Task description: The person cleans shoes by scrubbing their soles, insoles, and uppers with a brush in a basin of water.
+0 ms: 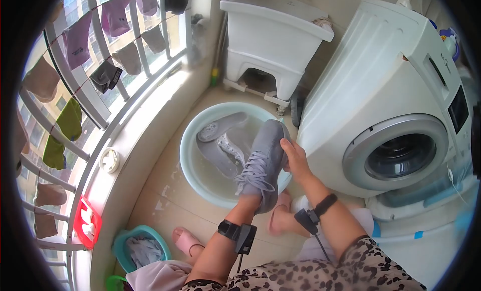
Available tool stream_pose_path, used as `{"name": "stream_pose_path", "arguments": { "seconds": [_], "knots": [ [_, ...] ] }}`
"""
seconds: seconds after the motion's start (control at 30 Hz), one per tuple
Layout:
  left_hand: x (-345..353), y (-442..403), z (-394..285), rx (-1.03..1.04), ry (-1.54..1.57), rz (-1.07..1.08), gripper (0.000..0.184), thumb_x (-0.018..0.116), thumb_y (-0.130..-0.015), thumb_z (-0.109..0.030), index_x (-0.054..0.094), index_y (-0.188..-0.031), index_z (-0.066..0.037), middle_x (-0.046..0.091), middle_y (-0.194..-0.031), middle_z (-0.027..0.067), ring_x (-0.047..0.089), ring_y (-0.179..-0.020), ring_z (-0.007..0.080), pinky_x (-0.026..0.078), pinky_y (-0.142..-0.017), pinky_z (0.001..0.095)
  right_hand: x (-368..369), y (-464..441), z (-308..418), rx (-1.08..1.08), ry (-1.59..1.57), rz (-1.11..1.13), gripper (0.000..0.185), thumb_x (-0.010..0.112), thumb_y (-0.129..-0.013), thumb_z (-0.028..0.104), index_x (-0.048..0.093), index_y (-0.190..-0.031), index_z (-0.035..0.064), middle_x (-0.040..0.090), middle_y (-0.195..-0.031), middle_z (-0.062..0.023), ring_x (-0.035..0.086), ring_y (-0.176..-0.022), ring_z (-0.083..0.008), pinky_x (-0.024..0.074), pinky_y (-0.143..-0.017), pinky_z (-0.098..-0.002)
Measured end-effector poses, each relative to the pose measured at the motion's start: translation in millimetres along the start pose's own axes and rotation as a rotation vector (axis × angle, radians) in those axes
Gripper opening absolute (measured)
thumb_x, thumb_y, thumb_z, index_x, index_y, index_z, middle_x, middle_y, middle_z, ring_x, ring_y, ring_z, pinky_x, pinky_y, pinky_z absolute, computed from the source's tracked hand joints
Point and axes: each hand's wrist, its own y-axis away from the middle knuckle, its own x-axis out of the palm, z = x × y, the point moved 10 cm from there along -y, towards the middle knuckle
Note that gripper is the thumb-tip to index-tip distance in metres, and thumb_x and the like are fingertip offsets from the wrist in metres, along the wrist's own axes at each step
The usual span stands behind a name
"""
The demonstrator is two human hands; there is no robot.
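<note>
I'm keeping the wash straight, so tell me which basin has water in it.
The large pale-blue basin, partly hidden behind the grey shoe in the right hand; the smaller teal basin shows only cloth.

You wear: leopard-print top (310,268), dark sleeve hems (203,283) | black forearm straps (325,205), boxy modules (245,239), thin cables (240,262) | pale trousers (159,276) | pink slippers (184,240)

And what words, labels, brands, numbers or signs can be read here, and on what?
Nothing reads with certainty.
Washing machine: brand lettering, possibly "Midea", too small to be sure.
Dark gray sock: pale lettering on its band, unreadable.
Lowest purple sock: dark marks, unreadable.
Sink: tiny mark, too small.
</note>
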Motion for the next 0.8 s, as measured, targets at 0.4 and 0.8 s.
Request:
{"name": "stream_pose_path", "arguments": {
  "seconds": [0.4, 0.8],
  "knots": [
    [-35, -26, 22, 0.163, -0.637, 0.052, 0.035, 0.055, -0.086, -0.016, 0.052, -0.117, -0.001, 0.055, -0.112, 0.0166, 0.052, -0.104, 0.0303, 0.042, -0.089, 0.0369, 11, 31, 20, -0.673, 0.591, -0.153, 0.037, 0.053, -0.091, 0.032, 0.06, -0.12, 0.0103, 0.058, -0.074, -0.0085, 0.059, -0.058, -0.0209, 0.0456, -0.048, -0.034],
    [-34, -26, 31, 0.185, -0.639, 0.036, 0.037, 0.054, -0.087, -0.017, 0.051, -0.12, -0.001, 0.055, -0.114, 0.0164, 0.052, -0.106, 0.0296, 0.041, -0.09, 0.0359, 74, 61, 10, -0.82, 1.078, 0.217, 0.032, 0.057, -0.086, 0.011, 0.061, -0.118, 0.0115, 0.057, -0.076, -0.0156, 0.059, -0.066, -0.0355, 0.0488, -0.061, -0.0436]
  ]
}}
